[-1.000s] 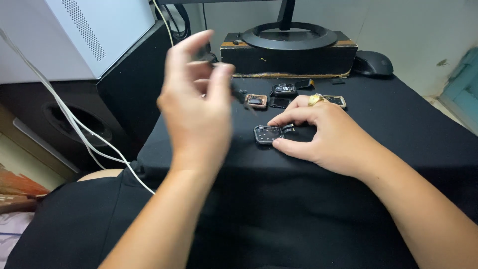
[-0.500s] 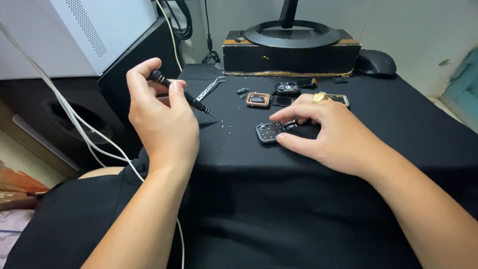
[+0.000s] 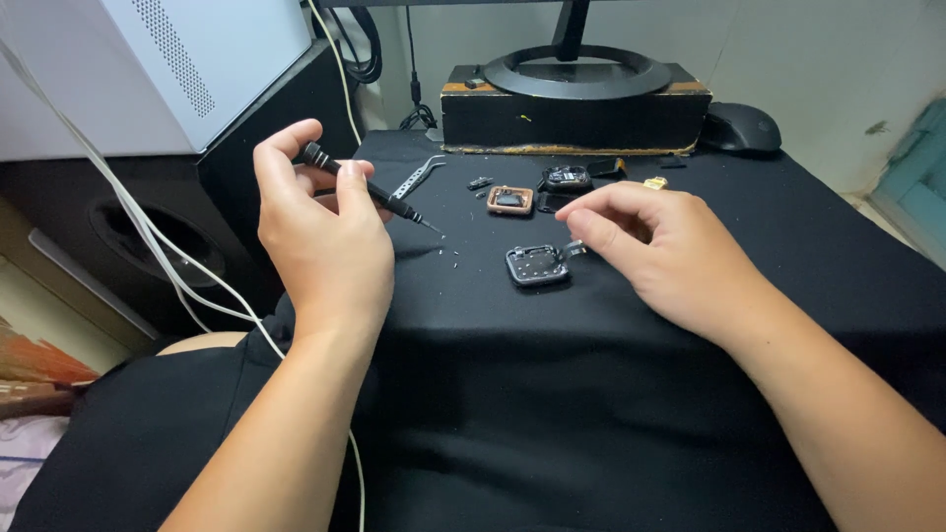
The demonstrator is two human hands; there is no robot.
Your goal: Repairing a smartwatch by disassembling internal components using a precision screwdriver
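We see a black precision screwdriver [image 3: 367, 189] with a silver tip, a dark grey watch case [image 3: 537, 265] with a silvery rim, and a copper-coloured watch part [image 3: 510, 201]. The tablecloth [image 3: 591, 394] is plain black. The tweezers [image 3: 416, 177] are silver, the cable [image 3: 148, 232] is white, and the perforated computer case [image 3: 148, 69] is white with dotted vents.

Left hand [image 3: 320, 232] raised, fingers curled; right hand [image 3: 665, 251] loosely cupped.

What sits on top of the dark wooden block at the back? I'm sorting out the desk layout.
A round black monitor stand base rests on the wooden block, its neck rising out of frame. The block's top beneath the base is covered.
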